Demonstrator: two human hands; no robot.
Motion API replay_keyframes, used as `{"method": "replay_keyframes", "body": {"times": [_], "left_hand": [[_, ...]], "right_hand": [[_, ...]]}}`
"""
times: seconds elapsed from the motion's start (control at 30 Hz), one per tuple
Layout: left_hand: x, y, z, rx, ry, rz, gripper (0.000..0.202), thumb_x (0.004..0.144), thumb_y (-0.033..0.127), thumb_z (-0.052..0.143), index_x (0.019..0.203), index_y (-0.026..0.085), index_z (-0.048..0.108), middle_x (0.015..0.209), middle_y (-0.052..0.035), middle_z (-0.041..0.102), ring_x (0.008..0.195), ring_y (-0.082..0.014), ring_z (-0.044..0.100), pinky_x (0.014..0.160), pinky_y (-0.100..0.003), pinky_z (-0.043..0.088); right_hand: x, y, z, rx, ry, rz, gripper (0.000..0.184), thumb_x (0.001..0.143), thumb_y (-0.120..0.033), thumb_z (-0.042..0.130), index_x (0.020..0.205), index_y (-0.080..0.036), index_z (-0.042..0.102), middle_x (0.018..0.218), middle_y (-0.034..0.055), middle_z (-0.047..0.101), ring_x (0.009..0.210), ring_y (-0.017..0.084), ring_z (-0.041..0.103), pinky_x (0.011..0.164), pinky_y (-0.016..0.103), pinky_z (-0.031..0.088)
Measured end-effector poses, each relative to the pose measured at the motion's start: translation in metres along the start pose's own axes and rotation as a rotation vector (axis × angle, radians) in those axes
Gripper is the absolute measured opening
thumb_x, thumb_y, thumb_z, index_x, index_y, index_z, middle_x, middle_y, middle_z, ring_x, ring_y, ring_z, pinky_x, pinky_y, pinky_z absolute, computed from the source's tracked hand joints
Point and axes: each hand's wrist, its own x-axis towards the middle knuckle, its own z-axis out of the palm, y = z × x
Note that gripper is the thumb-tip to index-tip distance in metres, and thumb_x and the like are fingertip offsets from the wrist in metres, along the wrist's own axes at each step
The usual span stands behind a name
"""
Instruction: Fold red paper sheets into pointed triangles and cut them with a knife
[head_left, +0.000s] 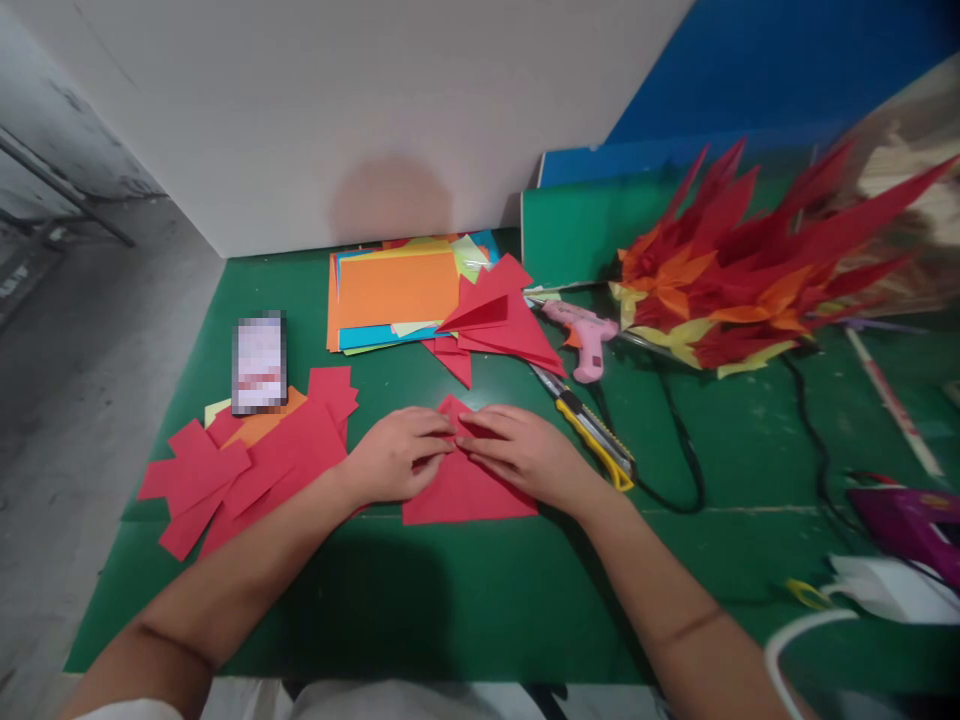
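Note:
A sheet of red paper (469, 492) lies in front of me, folded to a point at its far end. My left hand (401, 455) is on its left side, fingers closed on the paper near the fold. From the right, my right hand (525, 450) has its fingers closed on the same paper, the fingertips of both hands almost meeting at the middle. My thumbs are partly hidden. Just beyond lie folded red paper pieces (495, 325). Close to my right hand rests a yellow utility knife (596, 430).
Red paper cut-outs (285, 470) and a phone (259, 365) lie on the left. Coloured sheets (397, 288) are stacked at the back. A pink glue gun (589, 335) with a black cord stands right of them, beside a red-orange paper flame shape (742, 290). The green table (360, 600) ends at a left edge.

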Motion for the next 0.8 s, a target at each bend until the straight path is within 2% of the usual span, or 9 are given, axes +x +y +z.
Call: {"method": "replay_keyframes", "body": {"times": [0.17, 0.37, 0.8], "left_hand": [[0.0012, 0.0047, -0.0023, 0.041, -0.011, -0.026, 0.020, 0.088, 0.018, 0.051, 0.084, 0.016, 0.070, 0.098, -0.0100, 0.070, 0.092, -0.0189, 0.066, 0.090, -0.038, 0.053], [0.0008, 0.0040, -0.0051, 0.094, -0.081, -0.067, 0.023, 0.090, 0.019, 0.049, 0.081, 0.018, 0.070, 0.097, -0.0078, 0.069, 0.092, -0.0175, 0.064, 0.099, -0.041, 0.046], [-0.0042, -0.0033, -0.0032, 0.014, -0.105, -0.169, 0.018, 0.091, 0.025, 0.053, 0.092, 0.020, 0.070, 0.113, -0.0070, 0.066, 0.107, -0.0176, 0.062, 0.112, -0.045, 0.036]], "right_hand": [[0.0014, -0.0038, -0.0022, 0.009, -0.051, 0.031, 0.026, 0.095, -0.023, 0.046, 0.100, -0.020, 0.071, 0.112, 0.0103, 0.068, 0.097, 0.021, 0.061, 0.086, 0.039, 0.054], [0.0032, -0.0065, -0.0029, 0.026, -0.101, 0.091, 0.023, 0.094, -0.024, 0.049, 0.103, -0.020, 0.070, 0.113, 0.0108, 0.066, 0.101, 0.023, 0.059, 0.086, 0.040, 0.052], [0.0049, -0.0092, -0.0008, 0.085, -0.154, 0.145, 0.020, 0.090, -0.021, 0.056, 0.106, -0.022, 0.068, 0.122, 0.0061, 0.066, 0.113, 0.024, 0.057, 0.093, 0.044, 0.049]]}}
